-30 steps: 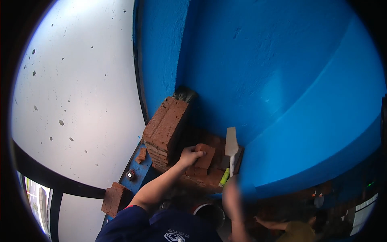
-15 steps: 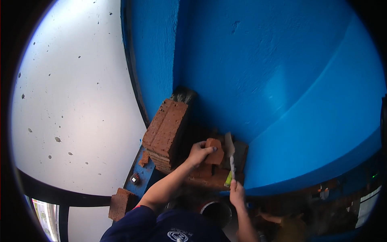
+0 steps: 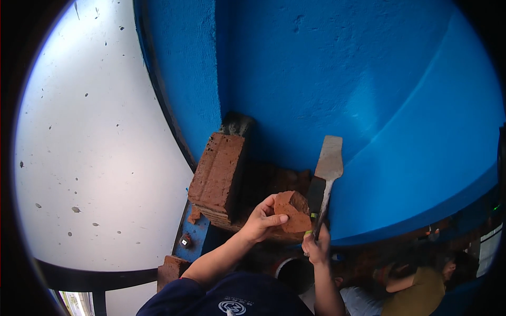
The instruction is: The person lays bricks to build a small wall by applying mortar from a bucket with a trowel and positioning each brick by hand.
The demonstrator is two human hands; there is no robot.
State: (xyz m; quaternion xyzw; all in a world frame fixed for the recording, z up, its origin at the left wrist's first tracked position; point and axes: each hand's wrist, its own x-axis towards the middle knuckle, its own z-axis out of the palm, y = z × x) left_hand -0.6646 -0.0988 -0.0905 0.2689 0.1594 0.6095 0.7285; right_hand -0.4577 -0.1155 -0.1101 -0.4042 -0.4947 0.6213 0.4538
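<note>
Left hand [image 3: 262, 219] grasps 1 broken brick [image 3: 289, 213]; right hand [image 3: 317, 246] grips 1 trowel [image 3: 329, 164], blade toward 12 o'clock; brick stack [image 3: 217, 171] stands at 10 o'clock from the broken brick.

Two bare hands at work, one left hand [image 3: 265, 219] and one right hand [image 3: 316, 247]; one trowel [image 3: 329, 162]; one broken brick piece [image 3: 290, 215]; one brick stack [image 3: 217, 171], its courses too shadowed to count; one brick chip [image 3: 194, 215]; one separate brick [image 3: 169, 270]; one small dark knob [image 3: 185, 242]; one blue ledge [image 3: 200, 231]; one round-mouthed container [image 3: 295, 276]; one co-worker [image 3: 420, 295] in a mustard top.
</note>
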